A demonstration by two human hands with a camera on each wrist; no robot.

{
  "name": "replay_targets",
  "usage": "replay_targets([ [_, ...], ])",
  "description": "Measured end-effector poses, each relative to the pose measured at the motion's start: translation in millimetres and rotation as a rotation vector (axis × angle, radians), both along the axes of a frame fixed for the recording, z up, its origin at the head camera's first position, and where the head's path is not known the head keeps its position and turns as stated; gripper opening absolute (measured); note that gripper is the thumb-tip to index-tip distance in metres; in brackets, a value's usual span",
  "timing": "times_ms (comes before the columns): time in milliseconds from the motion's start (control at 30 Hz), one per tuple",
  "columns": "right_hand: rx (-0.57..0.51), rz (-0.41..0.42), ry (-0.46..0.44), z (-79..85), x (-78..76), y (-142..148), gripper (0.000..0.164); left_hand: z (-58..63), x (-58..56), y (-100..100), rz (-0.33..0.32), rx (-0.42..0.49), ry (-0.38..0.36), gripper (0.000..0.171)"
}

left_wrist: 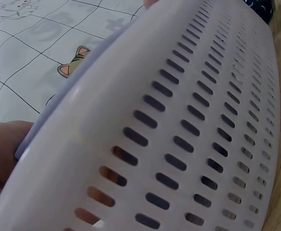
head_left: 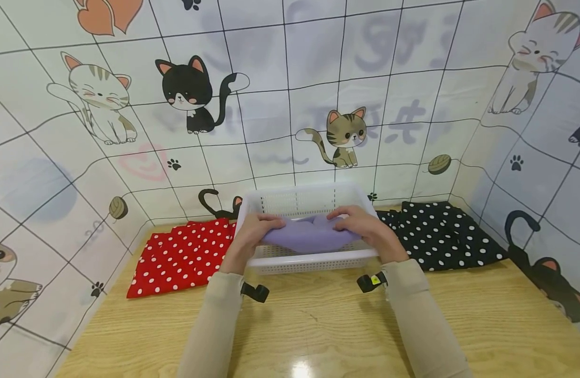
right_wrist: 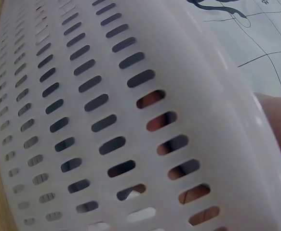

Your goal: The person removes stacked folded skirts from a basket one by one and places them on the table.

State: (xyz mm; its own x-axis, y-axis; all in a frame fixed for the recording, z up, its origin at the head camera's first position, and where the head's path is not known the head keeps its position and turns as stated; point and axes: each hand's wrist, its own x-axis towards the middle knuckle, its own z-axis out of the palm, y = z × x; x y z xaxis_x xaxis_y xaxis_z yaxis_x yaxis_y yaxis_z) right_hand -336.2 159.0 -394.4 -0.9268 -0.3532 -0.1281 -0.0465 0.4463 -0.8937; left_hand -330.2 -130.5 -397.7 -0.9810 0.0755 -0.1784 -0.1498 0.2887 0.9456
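A folded purple cloth (head_left: pixel 309 235) spans the inside of a white perforated plastic basket (head_left: pixel 313 258). My left hand (head_left: pixel 255 232) grips the cloth's left end, its fingers over the top. At the opposite end my right hand (head_left: pixel 361 224) holds the cloth in the same way. Both thumbs are hard to make out behind the fabric. The basket wall (left_wrist: pixel 145 115) fills most of the left wrist view, with a strip of purple above its rim. In the right wrist view, the wall (right_wrist: pixel 97 86) covers most of the right hand (right_wrist: pixel 279 120), and fingers show through the slots.
Red polka-dot fabric (head_left: pixel 181 257) lies left of the basket, and black polka-dot fabric (head_left: pixel 441 236) lies to its right. All stand on a wooden table (head_left: pixel 313 320). A cat-printed backdrop (head_left: pixel 271 105) rises behind and at both sides.
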Motion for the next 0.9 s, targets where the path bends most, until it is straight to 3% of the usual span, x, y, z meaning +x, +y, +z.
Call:
replay_targets([
  [233, 0.192, -0.056, 0.096, -1.0, -1.9, -7.0, 0.026, -0.4, 1.0, 1.9, -0.036, -0.008, -0.004, 0.047],
  [500, 0.212, -0.192, 0.051, -2.9, -2.5, -8.0, 0.026, -1.0, 1.7, 3.0, -0.109, -0.012, -0.054, 0.054],
  [600, 0.204, -0.188, 0.082, -2.1, -1.6, -7.2, 0.032, -0.4, 1.6, 3.3, -0.118, -0.012, -0.056, 0.048],
  [700, 0.182, -0.182, 0.103, 0.1, 0.1, -6.9, 0.037, -0.6, 1.1, 2.5, -0.078, -0.003, -0.04, 0.042],
  [800, 0.142, -0.151, 0.072, 2.7, 1.0, -7.0, 0.037, -0.2, 0.8, 1.8, -0.038, -0.008, -0.015, 0.038],
  [900, 0.128, -0.108, 0.024, 3.5, 0.4, -7.7, 0.037, 1.1, 1.1, 2.0, -0.038, -0.019, 0.004, 0.037],
])
